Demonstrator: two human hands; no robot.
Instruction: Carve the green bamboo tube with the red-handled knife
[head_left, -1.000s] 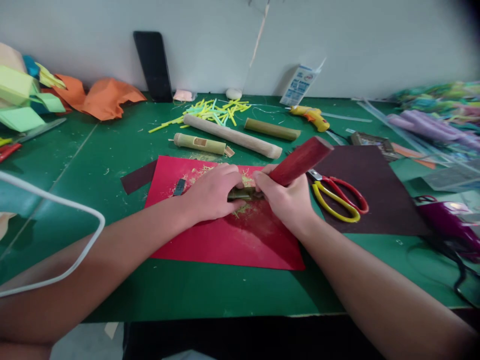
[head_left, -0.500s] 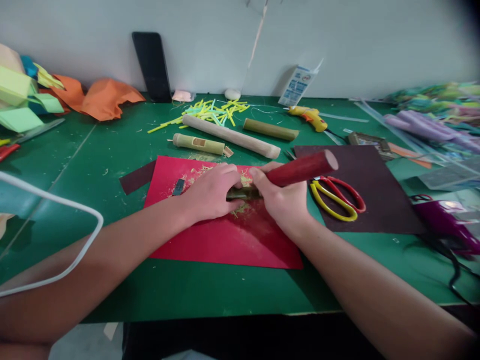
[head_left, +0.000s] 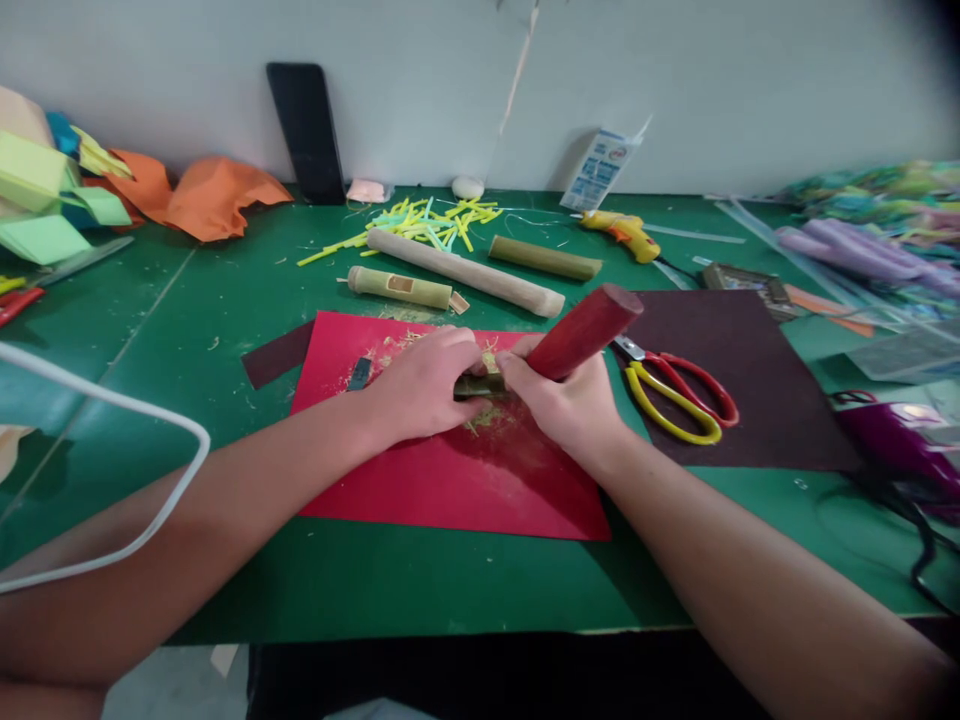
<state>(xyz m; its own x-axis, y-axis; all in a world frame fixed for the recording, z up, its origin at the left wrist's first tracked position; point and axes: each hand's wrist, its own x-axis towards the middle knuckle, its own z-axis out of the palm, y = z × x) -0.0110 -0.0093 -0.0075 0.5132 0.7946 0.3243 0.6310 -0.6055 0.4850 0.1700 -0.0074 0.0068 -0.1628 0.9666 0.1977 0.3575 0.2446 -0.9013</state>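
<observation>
My left hand (head_left: 433, 385) is closed round a short piece of bamboo (head_left: 491, 387), pressing it down on a red sheet (head_left: 450, 490). In my right hand (head_left: 566, 395) is a tool with a thick red wooden handle (head_left: 589, 330), tilted up to the right. Its working end is hidden by the fingers at the bamboo's right side. Pale shavings (head_left: 480, 420) lie around the bamboo and over the sheet's back part. A small dark flat piece (head_left: 359, 374) rests beside my left wrist.
Scissors (head_left: 679, 400) lie right of my hand on a dark sheet (head_left: 780, 400). Behind are a carved bamboo tube (head_left: 401, 287), a pale stick (head_left: 465, 272), another bamboo piece (head_left: 545, 258) and a yellow glue gun (head_left: 622, 235). A white cable (head_left: 150, 400) crosses the left side.
The red handle has swung to the left and stands more steeply, as my right hand has turned with it. My left hand and the bamboo stay in place.
</observation>
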